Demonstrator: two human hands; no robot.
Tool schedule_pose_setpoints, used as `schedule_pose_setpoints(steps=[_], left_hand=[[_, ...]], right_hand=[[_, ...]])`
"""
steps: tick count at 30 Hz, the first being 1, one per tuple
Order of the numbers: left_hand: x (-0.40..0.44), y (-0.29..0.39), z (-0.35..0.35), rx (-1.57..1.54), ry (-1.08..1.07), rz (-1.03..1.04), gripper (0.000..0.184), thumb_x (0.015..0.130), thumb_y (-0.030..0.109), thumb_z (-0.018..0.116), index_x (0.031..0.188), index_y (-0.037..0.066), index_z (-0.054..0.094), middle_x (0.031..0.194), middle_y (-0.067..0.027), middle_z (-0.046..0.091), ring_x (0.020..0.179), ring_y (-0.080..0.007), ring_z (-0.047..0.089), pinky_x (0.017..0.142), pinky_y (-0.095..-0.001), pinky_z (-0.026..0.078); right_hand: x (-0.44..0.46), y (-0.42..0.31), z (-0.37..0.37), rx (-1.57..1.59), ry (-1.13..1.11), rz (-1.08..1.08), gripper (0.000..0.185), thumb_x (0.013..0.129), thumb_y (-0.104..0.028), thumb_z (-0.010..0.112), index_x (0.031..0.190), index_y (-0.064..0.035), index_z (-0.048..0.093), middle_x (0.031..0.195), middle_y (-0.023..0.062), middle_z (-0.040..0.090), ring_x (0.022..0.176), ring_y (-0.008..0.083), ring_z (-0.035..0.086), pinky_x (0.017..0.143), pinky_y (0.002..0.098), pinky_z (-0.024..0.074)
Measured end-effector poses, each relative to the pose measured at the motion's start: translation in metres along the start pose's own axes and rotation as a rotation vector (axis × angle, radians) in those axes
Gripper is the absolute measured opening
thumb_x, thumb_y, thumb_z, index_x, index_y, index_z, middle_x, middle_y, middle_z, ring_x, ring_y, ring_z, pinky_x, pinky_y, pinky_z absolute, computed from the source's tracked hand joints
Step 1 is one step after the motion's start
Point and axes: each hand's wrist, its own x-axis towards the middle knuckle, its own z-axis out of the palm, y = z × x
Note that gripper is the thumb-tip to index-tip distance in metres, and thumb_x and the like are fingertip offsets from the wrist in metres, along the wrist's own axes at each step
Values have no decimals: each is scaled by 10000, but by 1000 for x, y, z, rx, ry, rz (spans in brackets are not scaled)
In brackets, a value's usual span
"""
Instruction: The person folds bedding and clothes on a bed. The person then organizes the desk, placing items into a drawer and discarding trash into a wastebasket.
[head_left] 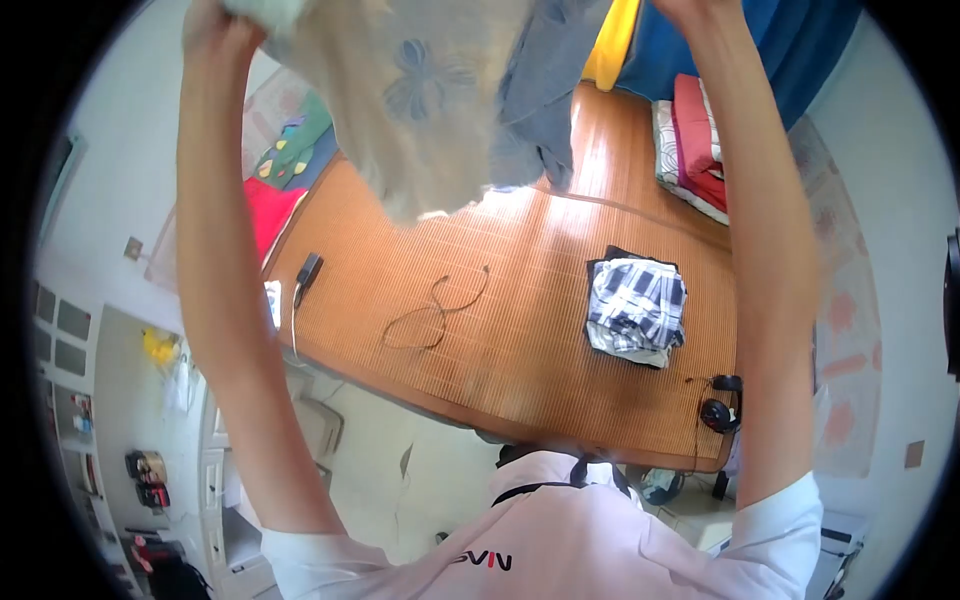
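Note:
A beige and grey-blue garment (440, 110) with blue bow-like prints hangs in the air at the top of the view, above the bed mat. Its upper part is cut off, so its exact kind is unclear. My left hand (225, 30) is raised at the upper left, closed on a pale edge of the cloth. At the upper right, my right hand (692, 8) is also raised; the frame's top edge hides its fingers. On the mat at right lies a folded stack of clothes (637, 305), with a black-and-white checked piece on top.
The bamboo mat (540, 370) carries a thin cable (440, 310), a black adapter (309, 268) and black headphones (722, 405). Folded red bedding (697, 130) sits far right; a red cloth (268, 215) lies at left. A blue curtain (790, 50) hangs behind.

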Motion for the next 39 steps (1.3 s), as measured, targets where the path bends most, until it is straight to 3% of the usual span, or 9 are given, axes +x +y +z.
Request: schedule_pose_setpoints(steps=[10,11,13,17,22,26,31,35,39], left_hand=[[-487,-103,20,-229,848,-564,331,979,297,389,846,70,590,719,-22,599,570,-119,578,492,-273,492],[-533,-126,8,345,1013,-759,322,974,252,377,914,22,594,822,-62,633,711,-170,623,630,-333,532],[-623,-178,-11,-63,1364,-707,355,961,248,399,1156,-29,503,1097,-139,601,1006,-265,581,918,-419,464],[-753,-224,-36,249,1630,-1114,366,827,131,617,1130,-33,495,1060,-145,596,975,-269,590,788,-413,518],[-806,-232,-18,662,1532,-1253,483,737,14,678,1145,-75,434,1083,-181,568,899,-285,613,733,-400,535],[-859,-226,-17,-79,1716,-1251,457,882,113,569,1269,-60,397,1199,-198,536,1057,-332,564,851,-476,504],[-837,-205,14,-224,1626,-1372,459,874,230,633,1184,-71,476,1096,-165,599,962,-305,617,838,-470,521],[-825,-198,35,455,856,-1543,674,667,196,797,1216,-47,492,1116,-133,606,969,-232,615,836,-344,487],[-834,-195,29,570,1027,-1573,547,685,77,741,1170,-39,515,1083,-135,616,966,-223,605,840,-334,477]], right_hand=[[-474,214,37,-581,791,901,407,777,-23,470,1166,97,478,1021,145,589,904,200,593,774,321,488],[-521,247,29,-489,900,1035,383,785,-31,471,1145,99,481,983,157,588,883,214,595,743,339,489],[-593,298,15,-630,919,1309,387,791,-52,482,1143,110,482,988,178,588,885,264,593,754,372,483],[-673,347,-3,-524,934,1422,403,759,-102,529,1098,115,533,980,200,599,869,290,600,717,395,478],[-772,370,-26,-443,1008,1509,499,744,-181,572,1156,97,519,1077,225,595,907,324,618,737,401,493],[-656,361,12,-1325,437,2042,780,748,-275,635,1346,75,278,1228,275,489,1091,403,520,912,455,436],[-562,464,-77,-1778,535,1316,958,688,-390,740,1376,44,234,1309,283,383,1182,411,423,992,445,360],[-502,514,-158,-2102,423,1143,977,691,-344,756,1413,-13,187,1289,245,444,1194,421,407,1021,450,322],[-507,479,-197,-1817,161,1550,363,777,-237,632,1068,-23,594,923,214,643,957,360,598,850,420,464]])
